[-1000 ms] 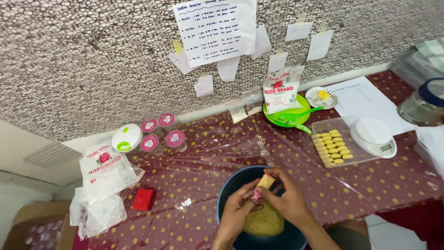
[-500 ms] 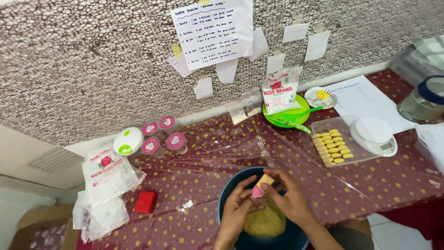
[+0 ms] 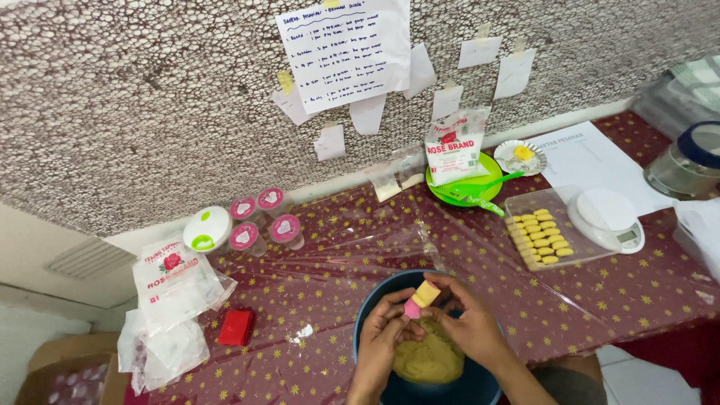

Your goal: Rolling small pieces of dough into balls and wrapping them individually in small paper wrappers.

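My left hand [image 3: 384,334] and my right hand [image 3: 471,322] meet over a dark blue bowl [image 3: 375,296] at the table's near edge. Between their fingertips they hold a small pink mould [image 3: 413,308] with a plug of yellow dough [image 3: 426,293] sticking out of its top. A lump of yellow dough [image 3: 429,358] lies in the bowl beneath the hands. To the right, a clear tray [image 3: 523,204] holds several rows of small shaped yellow pieces [image 3: 540,240].
A white kitchen scale [image 3: 604,217] sits beside the tray. Further back are a green plate [image 3: 487,169] with a flour bag [image 3: 451,147], pink-lidded cups [image 3: 259,221], more flour bags [image 3: 176,281] at left, a red box [image 3: 237,328], and paper notes [image 3: 345,52] on the wall.
The hands stay over the bowl and keep working the pink mould; the dough plug stands slightly more upright. The view has shifted a little.
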